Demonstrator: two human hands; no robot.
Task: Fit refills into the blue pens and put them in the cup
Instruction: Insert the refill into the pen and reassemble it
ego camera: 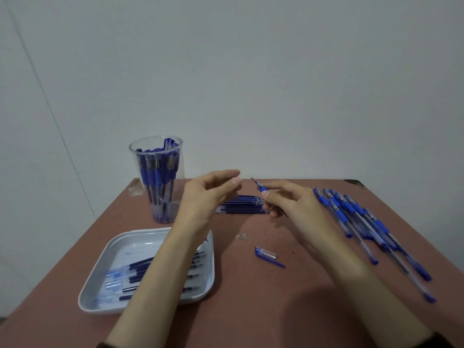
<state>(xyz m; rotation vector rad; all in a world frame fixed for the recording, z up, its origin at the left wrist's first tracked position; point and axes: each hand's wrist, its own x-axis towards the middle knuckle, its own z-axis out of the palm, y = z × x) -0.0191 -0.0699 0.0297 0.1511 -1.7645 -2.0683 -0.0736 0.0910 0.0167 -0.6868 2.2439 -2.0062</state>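
The reddish-brown surface (288, 285) carries everything. Below the left hand (213, 194), under its forearm, sits a pale grey square plastic tray (140, 233) with dark loose refills (140, 267) lying in it. Just left of that hand stands a tall clear plastic cup (178, 177), upright and packed with capped blue pens (155, 177). Right of the right hand (291, 204) lies a row of clear-barrelled blue pens (361, 222); the print on their barrels is too small to read. Beyond and between the 2 hands lies a flat bundle of dark blue refills (244, 204). The left hand is raised, fingers lightly bent, nothing seen between them. The right hand's fingers are curled round 1 uncapped blue-grip pen (262, 189), tip pointing up-left. Below it lies a loose blue-and-clear pen cap (267, 254).
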